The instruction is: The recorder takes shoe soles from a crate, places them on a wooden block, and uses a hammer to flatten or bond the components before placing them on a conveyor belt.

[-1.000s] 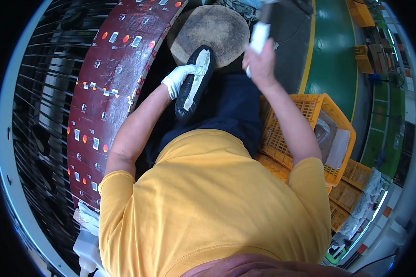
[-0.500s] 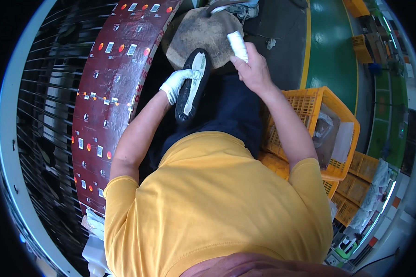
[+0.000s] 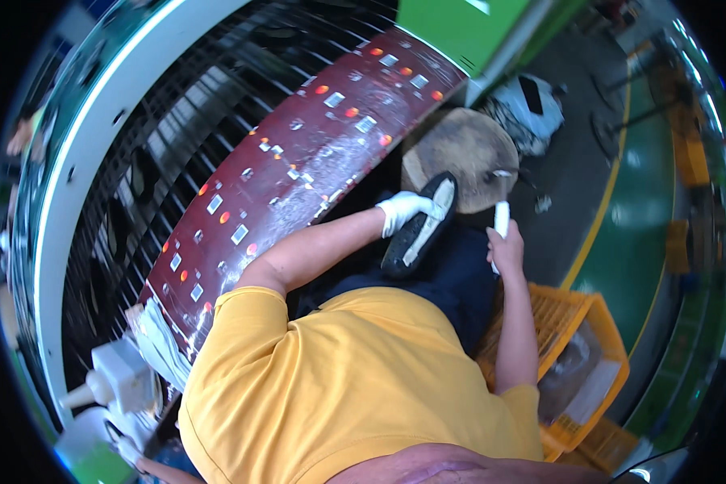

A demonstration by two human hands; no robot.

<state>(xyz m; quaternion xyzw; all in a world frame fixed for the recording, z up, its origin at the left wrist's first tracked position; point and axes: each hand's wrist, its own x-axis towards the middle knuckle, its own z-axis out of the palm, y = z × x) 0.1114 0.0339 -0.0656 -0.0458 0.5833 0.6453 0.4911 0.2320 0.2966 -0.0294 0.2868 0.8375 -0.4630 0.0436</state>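
My left hand [image 3: 406, 214], in a white glove, grips a black shoe [image 3: 415, 242] by its side. The shoe is tilted, its pale underside strip facing up and its upper end against the near edge of a round wooden block [image 3: 452, 149]. Bare, my right hand [image 3: 506, 248] is closed round the white-wrapped handle of a hammer [image 3: 502, 219]. The hammer's small metal head is over the right part of the block, beside the shoe and apart from it; whether it touches the wood I cannot tell.
A dark red printed bench panel [image 3: 298, 173] runs along my left beside a metal-rod rack [image 3: 210, 97]. Yellow crates [image 3: 597, 347] stand at my right. A plastic-wrapped bundle [image 3: 532, 117] lies past the block. At lower left, a co-worker's gloved hand [image 3: 127, 450] is near a white bottle [image 3: 121, 379].
My view has turned, so the scene appears rotated. My right hand has brought the hammer down from beyond the block to its near right side. The shoe stays in my left hand.
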